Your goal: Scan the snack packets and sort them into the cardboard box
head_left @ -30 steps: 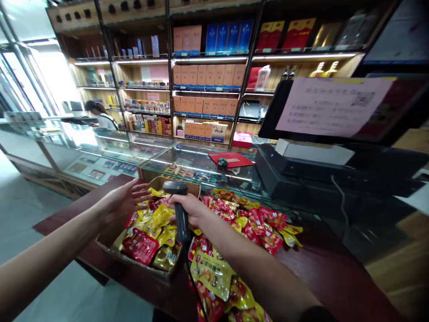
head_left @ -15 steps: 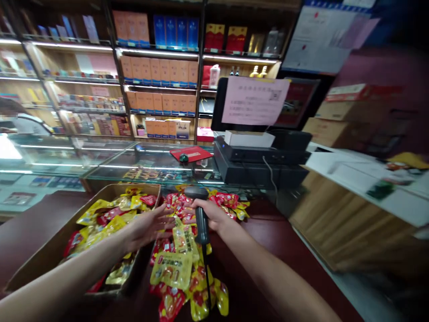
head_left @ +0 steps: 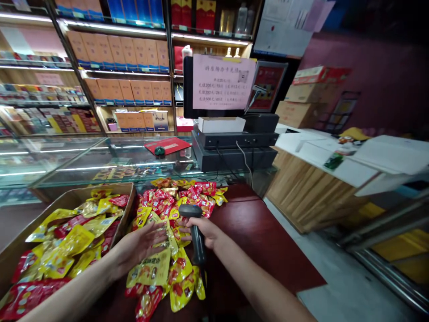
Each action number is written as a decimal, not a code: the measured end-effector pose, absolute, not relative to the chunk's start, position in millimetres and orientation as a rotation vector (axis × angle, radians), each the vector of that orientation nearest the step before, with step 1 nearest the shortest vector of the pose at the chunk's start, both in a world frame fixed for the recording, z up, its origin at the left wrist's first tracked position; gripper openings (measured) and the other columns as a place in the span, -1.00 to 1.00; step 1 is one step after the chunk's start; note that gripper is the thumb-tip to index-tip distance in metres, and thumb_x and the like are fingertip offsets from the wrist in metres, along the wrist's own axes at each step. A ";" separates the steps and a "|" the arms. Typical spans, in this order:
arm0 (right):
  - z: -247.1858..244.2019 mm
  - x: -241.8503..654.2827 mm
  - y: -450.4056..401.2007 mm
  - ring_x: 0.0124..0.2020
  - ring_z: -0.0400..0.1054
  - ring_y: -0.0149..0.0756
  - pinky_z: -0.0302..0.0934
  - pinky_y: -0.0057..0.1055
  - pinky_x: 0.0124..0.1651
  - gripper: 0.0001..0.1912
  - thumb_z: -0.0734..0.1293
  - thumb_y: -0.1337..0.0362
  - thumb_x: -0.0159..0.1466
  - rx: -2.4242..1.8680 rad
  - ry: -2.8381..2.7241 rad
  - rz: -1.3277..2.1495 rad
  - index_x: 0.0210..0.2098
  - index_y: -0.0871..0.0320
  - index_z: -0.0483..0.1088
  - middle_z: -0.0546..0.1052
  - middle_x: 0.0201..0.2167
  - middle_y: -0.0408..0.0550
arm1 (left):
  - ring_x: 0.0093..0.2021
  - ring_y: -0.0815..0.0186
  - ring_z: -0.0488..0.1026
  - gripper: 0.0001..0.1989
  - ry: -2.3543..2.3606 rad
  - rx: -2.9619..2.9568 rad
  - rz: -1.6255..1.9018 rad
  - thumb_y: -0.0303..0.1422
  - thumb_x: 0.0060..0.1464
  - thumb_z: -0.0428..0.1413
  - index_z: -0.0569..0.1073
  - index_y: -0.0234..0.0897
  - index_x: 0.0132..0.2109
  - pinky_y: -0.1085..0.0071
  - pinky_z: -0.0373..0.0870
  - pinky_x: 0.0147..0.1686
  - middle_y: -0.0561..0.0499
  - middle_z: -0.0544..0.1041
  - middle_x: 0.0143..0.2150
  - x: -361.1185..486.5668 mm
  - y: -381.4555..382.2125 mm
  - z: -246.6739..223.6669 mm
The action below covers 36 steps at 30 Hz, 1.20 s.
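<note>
My right hand (head_left: pixel 207 231) holds a black handheld barcode scanner (head_left: pixel 198 243) by its handle, the head pointing away and the cable hanging down. Some fingers of that hand stretch left past the handle. My left hand (head_left: pixel 139 248) is open, fingers spread, just over or touching the snack packets; contact is unclear. Beneath both hands lies a pile of red and yellow snack packets (head_left: pixel 182 273) on a dark red table (head_left: pixel 254 241). A larger pale-yellow packet (head_left: pixel 150 268) lies below my left fingers. To the left, a cardboard box (head_left: pixel 129 214) holds more such packets.
Behind the pile runs a glass display counter (head_left: pixel 80 165) with a red folder (head_left: pixel 177 145) and a dark mouse (head_left: pixel 159 151). A monitor (head_left: pixel 188 94) bearing a pink notice stands over black till equipment (head_left: pixel 231 154). At right is a wooden-sided counter (head_left: pixel 301 192).
The view has turned right, so the shop slides left. Both hands have drawn slightly nearer me over the packets. My left hand stays open and my right keeps the scanner.
</note>
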State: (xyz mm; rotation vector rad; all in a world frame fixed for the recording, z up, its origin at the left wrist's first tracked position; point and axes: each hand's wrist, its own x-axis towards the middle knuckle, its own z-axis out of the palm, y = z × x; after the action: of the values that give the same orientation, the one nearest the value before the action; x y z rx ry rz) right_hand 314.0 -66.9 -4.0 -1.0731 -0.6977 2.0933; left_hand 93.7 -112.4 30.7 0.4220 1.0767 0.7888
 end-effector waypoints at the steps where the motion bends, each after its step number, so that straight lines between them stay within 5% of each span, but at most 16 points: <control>1: -2.7 312.6 -67.2 -0.21 0.45 -0.21 0.36 -0.26 -0.19 -0.77 0.29 0.44 -0.07 -1.072 -0.702 2.099 -0.36 0.25 0.36 0.50 -0.24 0.05 | 0.12 0.12 0.37 -0.66 1.110 0.422 0.837 -0.27 0.11 0.08 0.43 -0.28 0.02 0.23 0.38 0.03 -0.18 0.45 0.08 88.3 -115.2 28.8; 13: -7.6 298.6 -63.2 -0.54 0.35 -0.43 0.33 -0.39 -0.29 -0.90 0.29 0.45 -0.06 -0.962 -0.682 2.203 -0.49 0.22 0.32 0.40 -0.59 -0.16 | 0.03 0.20 0.43 -0.76 1.219 0.373 0.885 -0.32 0.13 0.06 0.46 -0.34 -0.10 0.32 0.41 -0.03 -0.19 0.47 0.04 107.6 -108.6 32.2; 18: 12.3 312.5 -61.6 -0.42 0.40 -0.35 0.34 -0.32 -0.23 -0.81 0.36 0.42 -0.12 -0.895 -0.643 2.029 -0.46 0.21 0.34 0.47 -0.49 -0.11 | 0.02 0.25 0.43 -0.77 1.151 0.479 0.881 -0.35 0.13 0.07 0.48 -0.32 -0.09 0.38 0.42 -0.07 -0.15 0.46 0.06 136.5 -87.4 48.3; 27: 43.9 345.3 -66.0 -0.05 0.38 -0.15 0.33 -0.30 -0.12 -0.77 0.40 0.36 -0.13 -0.931 -0.779 1.639 -0.42 0.19 0.42 0.53 -0.20 -0.03 | -0.41 0.28 0.55 -0.82 0.942 0.597 0.791 -0.47 0.14 0.04 0.44 -0.42 -0.12 0.36 0.52 -0.32 -0.16 0.59 -0.28 192.4 -25.0 30.7; 36: 35.8 372.1 -89.1 -0.38 0.48 -0.21 0.34 -0.37 -0.48 -0.71 0.39 0.31 -0.11 -1.068 -0.755 1.586 -0.35 0.23 0.39 0.51 -0.14 0.07 | -0.41 0.30 0.54 -0.86 0.995 0.676 0.818 -0.51 0.08 0.10 0.43 -0.39 -0.17 0.42 0.51 -0.38 -0.11 0.58 -0.31 214.9 21.7 32.1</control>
State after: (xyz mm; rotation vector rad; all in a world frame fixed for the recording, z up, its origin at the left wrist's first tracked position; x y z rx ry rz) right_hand 372.1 -89.1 35.8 -1.0684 -0.7555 1.5859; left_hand 214.9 21.7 32.1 0.6756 0.9952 0.8178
